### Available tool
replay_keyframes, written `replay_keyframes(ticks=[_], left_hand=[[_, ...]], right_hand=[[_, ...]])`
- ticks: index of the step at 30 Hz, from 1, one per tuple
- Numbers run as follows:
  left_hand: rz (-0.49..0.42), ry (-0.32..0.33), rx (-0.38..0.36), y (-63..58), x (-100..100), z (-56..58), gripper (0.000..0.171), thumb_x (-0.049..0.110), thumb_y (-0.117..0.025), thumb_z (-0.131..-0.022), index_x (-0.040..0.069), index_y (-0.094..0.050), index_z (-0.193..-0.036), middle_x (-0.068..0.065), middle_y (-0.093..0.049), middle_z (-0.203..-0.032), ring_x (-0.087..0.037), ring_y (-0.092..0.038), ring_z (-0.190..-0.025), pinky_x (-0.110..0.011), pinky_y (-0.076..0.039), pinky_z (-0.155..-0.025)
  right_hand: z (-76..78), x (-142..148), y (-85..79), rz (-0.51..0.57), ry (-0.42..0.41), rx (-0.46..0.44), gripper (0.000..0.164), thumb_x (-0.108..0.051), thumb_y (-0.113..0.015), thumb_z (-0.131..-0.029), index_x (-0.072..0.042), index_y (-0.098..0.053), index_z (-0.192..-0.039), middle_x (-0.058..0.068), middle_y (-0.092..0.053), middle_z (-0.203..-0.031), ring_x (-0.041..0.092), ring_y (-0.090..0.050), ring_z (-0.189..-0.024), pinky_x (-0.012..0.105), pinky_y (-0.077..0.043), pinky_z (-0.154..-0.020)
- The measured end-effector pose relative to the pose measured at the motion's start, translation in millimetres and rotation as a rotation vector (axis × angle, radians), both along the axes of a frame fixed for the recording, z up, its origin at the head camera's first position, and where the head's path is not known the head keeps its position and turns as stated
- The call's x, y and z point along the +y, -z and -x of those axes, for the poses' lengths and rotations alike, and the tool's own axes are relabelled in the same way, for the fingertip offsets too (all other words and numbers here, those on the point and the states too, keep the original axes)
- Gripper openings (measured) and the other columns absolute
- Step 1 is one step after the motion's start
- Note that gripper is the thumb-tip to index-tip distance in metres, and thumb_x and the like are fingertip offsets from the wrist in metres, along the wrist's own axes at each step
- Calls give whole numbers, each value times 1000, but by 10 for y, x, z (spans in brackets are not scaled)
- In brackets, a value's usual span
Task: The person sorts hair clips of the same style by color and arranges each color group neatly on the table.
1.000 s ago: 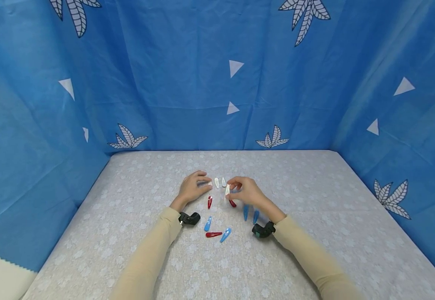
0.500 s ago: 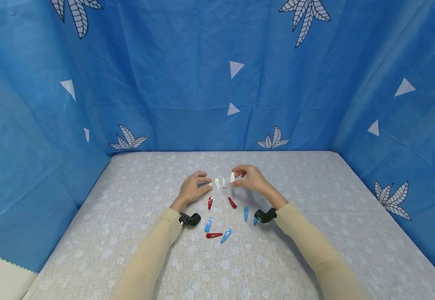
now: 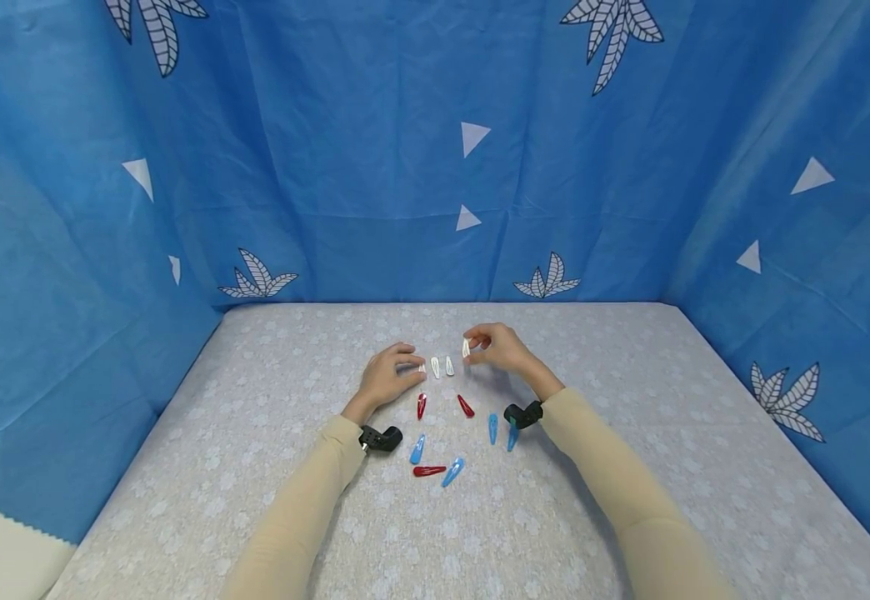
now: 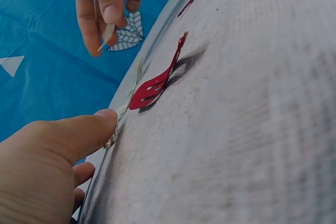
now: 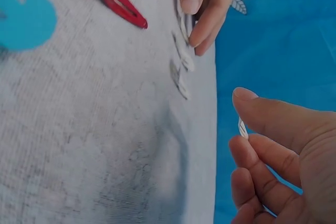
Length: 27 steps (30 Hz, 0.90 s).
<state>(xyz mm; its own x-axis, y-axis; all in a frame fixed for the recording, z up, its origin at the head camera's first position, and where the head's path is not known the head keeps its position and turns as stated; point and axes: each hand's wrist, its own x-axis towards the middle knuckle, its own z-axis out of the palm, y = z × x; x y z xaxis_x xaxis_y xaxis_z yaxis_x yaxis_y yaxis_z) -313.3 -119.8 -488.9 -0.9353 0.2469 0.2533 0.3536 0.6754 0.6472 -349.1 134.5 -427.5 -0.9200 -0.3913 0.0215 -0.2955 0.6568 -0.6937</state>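
Observation:
In the head view, my right hand (image 3: 501, 346) pinches a white snap hair clip (image 3: 467, 348) between thumb and fingertips, held up off the cloth. The right wrist view shows that same white clip (image 5: 242, 128) between the thumb and index finger. My left hand (image 3: 390, 372) rests at the left end of a row of white clips, its thumb and fingers around a white hair clip (image 3: 422, 367) on the table. Two more white clips, one left (image 3: 436, 367) and one right (image 3: 449, 366), lie side by side between the hands.
Two red hair clips, one left (image 3: 422, 406) and one right (image 3: 466, 406), lie nearer than the white row. A third red clip (image 3: 429, 471) is beside a blue clip (image 3: 453, 472). Other blue clips (image 3: 417, 449) lie about the patterned tablecloth (image 3: 255, 467). Behind hangs a blue curtain (image 3: 375, 167).
My right hand has lifted its white clip away from the red one, moving back and slightly right beyond the white row. The left hand has stayed in place.

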Motion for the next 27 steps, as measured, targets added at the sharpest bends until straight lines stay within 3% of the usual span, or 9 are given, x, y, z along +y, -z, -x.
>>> replay_keyframes(ticks=[8, 13, 27], left_hand=[[11, -1, 3, 3, 5, 5, 30, 30, -74, -86, 13, -75, -112, -10, -57, -137, -33, -45, -135, -55, -30, -113], [15, -3, 11, 1, 5, 0, 30, 30, -74, -86, 14, -75, -112, -10, -58, -137, -33, -46, -135, -54, -30, -113], [12, -4, 20, 0, 3, -3, 29, 29, -74, -86, 14, -75, -112, -9, -58, -136, -32, -48, -133, -55, -31, -112]], right_hand=[[50, 24, 82, 21, -46, -12, 48, -22, -81, -81, -2, -66, -122, 9, -69, -100, 23, -59, -88, 34, -49, -71], [64, -6, 124, -4, -37, -27, 46, -17, -79, -82, -1, -65, -124, 13, -69, -105, 25, -59, -93, 35, -49, -77], [94, -39, 219, -52, -41, -18, 46, -16, -82, -79, -1, -67, -120, 11, -70, -101, 21, -60, -90, 31, -50, -76]])
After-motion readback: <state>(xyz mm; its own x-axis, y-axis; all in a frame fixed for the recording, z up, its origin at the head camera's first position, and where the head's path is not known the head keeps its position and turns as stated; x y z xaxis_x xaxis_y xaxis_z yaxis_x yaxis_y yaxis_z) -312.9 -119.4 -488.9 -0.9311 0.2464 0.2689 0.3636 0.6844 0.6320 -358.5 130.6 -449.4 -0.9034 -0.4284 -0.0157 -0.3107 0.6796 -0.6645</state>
